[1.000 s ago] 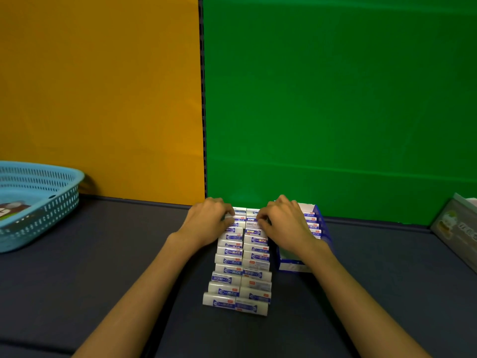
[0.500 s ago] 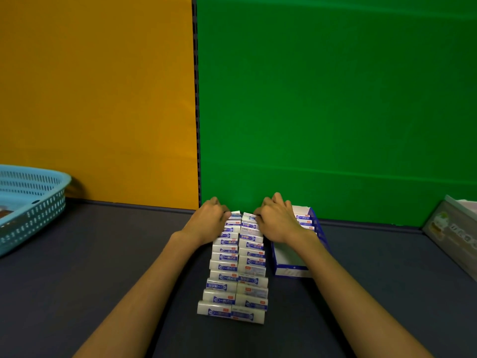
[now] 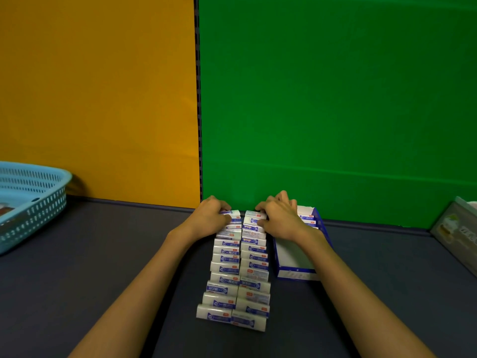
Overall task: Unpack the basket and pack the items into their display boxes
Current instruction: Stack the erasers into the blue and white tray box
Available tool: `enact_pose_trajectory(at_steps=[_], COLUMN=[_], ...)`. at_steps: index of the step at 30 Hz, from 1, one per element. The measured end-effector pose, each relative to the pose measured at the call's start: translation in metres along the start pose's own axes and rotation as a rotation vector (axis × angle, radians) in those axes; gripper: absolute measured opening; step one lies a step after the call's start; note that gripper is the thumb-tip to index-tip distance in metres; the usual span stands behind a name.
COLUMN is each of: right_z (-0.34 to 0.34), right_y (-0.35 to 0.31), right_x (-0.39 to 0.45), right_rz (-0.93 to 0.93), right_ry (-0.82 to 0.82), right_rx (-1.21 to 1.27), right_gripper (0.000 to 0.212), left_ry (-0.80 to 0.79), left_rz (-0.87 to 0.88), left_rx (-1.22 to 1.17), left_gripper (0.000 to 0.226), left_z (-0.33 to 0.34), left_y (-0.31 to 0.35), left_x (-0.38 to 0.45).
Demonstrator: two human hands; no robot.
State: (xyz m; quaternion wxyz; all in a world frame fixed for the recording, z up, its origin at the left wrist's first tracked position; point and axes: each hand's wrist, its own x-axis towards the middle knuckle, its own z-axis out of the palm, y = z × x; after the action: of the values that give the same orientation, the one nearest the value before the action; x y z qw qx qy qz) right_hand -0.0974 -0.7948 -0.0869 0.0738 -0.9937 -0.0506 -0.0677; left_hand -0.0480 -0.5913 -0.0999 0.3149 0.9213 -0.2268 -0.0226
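- Small cartons [image 3: 233, 270] lie in two rows, long axis running toward the person.
- Left hand [image 3: 210, 219] and right hand [image 3: 280, 220] curl onto the far-end cartons.
- Display box [image 3: 296, 257] sits just right of, and nearer, the right hand.

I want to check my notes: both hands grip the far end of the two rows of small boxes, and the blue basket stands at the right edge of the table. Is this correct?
Not quite. In the head view the blue basket stands at the left edge of the table, not the right. The rest holds: the left hand and right hand grip the far end of the two rows of small boxes.
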Motion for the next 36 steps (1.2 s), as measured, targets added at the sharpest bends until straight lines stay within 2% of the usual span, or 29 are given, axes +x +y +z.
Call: enact_pose_trajectory(at_steps=[5,11,16,21,24,27,32,36], right_z=[0.001,0.005,0.003,0.004,0.003,-0.002,-0.014,-0.023], right_y=[0.000,0.000,0.001,0.003,0.001,-0.001,-0.002,-0.001], right_x=[-0.002,-0.008,-0.013,-0.019,-0.021,-0.024,-0.026,-0.026], right_rz=[-0.012,-0.026,-0.046,-0.069,-0.065,-0.041,0.085,0.175], right_ry=[0.080,0.169,0.167,0.166,0.133,0.135,0.088,0.001], right_rx=[0.068,0.110,0.189,0.323,0.371,0.521,0.947,1.222], right_gripper=[0.028,0.024,0.025,0.019,0.020,0.027,0.025,0.026], left_ry=[0.026,0.045,0.153,0.195,0.202,0.187,0.162,0.135], left_rz=[-0.035,-0.018,0.022,-0.046,-0.102,-0.114,-0.137,-0.191], left_rx=[-0.163,-0.261,-0.330,-0.679,-0.952,-1.113,-1.075,-1.145], left_gripper=[0.013,0.018,0.025,0.022,0.030,0.035,0.019,0.032], left_z=[-0.003,-0.002,-0.002,-0.009,-0.012,-0.015,-0.015,-0.014], left_y=[-0.003,-0.005,0.003,0.009,0.012,0.012,0.007,0.011], left_x=[-0.003,-0.006,-0.009,-0.011,-0.016,-0.021,-0.023,-0.023])
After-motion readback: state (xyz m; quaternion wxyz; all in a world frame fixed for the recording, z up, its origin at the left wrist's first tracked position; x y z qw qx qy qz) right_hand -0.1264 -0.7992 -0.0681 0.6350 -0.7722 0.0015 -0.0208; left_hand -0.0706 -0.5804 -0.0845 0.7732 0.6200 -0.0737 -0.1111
